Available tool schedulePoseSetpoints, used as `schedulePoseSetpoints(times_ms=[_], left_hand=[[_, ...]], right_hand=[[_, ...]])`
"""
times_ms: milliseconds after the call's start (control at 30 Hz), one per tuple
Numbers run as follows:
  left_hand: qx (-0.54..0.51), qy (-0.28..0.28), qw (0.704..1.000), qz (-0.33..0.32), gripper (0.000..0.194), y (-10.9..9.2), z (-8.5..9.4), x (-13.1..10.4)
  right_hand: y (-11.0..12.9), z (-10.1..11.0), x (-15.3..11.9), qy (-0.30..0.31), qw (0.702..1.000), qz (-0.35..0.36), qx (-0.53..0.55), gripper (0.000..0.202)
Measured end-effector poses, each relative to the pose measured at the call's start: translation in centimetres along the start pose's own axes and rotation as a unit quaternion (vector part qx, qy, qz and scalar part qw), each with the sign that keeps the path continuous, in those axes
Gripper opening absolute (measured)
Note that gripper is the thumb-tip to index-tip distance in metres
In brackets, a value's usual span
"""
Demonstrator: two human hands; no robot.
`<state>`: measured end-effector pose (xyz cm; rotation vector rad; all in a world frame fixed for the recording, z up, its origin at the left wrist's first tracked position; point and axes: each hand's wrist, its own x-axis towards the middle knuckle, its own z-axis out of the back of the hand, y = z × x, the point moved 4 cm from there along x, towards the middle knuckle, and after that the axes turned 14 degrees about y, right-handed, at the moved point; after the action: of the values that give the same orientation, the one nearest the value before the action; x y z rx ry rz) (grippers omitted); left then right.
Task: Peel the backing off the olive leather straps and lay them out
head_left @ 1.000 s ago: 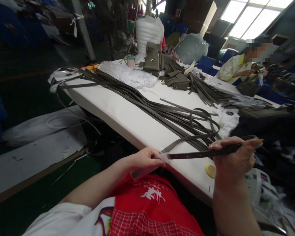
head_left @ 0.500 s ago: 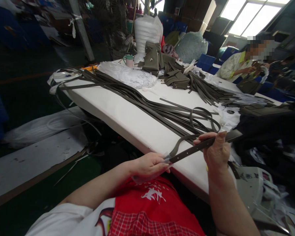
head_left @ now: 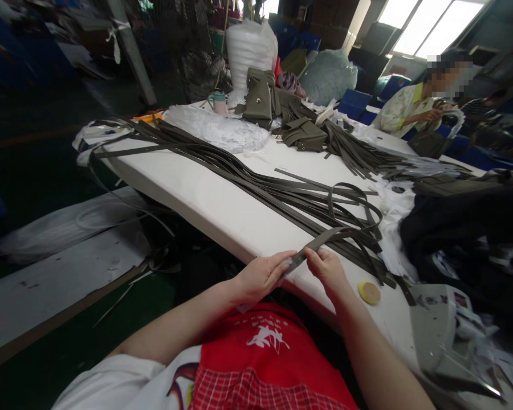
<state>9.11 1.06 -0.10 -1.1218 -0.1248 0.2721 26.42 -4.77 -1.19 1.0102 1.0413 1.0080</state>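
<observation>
Gripping one dark strap [head_left: 322,238] at the table edge [head_left: 196,206], left hand [head_left: 261,276] and right hand [head_left: 328,272] close together, angled inward.

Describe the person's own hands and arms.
The left hand and right hand are ungloved, with no visible wristbands. A short white sleeve covers the left upper arm; any right sleeve is out of view.

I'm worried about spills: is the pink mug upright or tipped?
Upright: the pink mug stands on the table, green top uppermost.
</observation>
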Motion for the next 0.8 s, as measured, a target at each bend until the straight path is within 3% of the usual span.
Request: schedulePoseSetpoints(times_ms=[100,200,267,367,433,500,667,733,800], left_hand=[[0.028,-0.017,0.999,0.011,0.054,0.4,0.1,-0.3],[0.031,-0.014,0.999,0.016,0.057,0.4,0.0,-0.3],[-0.006,-0.017,1.0,0.025,0.06,0.6,-0.1,-0.2],[-0.157,0.017,0.986,0.056,0.053,1.3,-0.5,0.0],[-0.243,0.068,0.965,0.066,0.05,1.5,-0.9,0.1],[-0.257,0.085,0.961,0.059,0.057,1.4,-1.1,0.2],[-0.164,-0.052,0.985,0.031,0.055,0.7,-0.4,1.2],[-0.116,-0.114,0.987,0.009,0.051,0.5,-0.3,1.5],[-0.065,-0.158,0.985,-0.008,0.048,0.6,-0.3,1.5]], right_hand=[[-1.6,-1.1,-0.1,0.092,0.988,-0.088,0.083,0.06],[-2.0,-2.3,-0.5,0.132,0.968,-0.107,0.186,0.054],[-1.5,-2.3,-0.8,0.103,0.96,-0.06,0.254,0.039],[-0.3,-1.6,-1.0,0.05,0.956,0.029,0.288,0.027],[0.6,-1.4,-0.8,0.063,0.956,0.067,0.279,0.019],[1.3,-1.6,-0.4,0.09,0.954,0.094,0.27,0.013],[1.7,-3.4,0.2,0.049,0.974,0.143,0.17,0.024],[1.6,-4.4,0.3,0.072,0.98,0.123,0.139,0.029],[1.9,-4.1,0.7,0.095,0.974,0.106,0.175,0.03]])
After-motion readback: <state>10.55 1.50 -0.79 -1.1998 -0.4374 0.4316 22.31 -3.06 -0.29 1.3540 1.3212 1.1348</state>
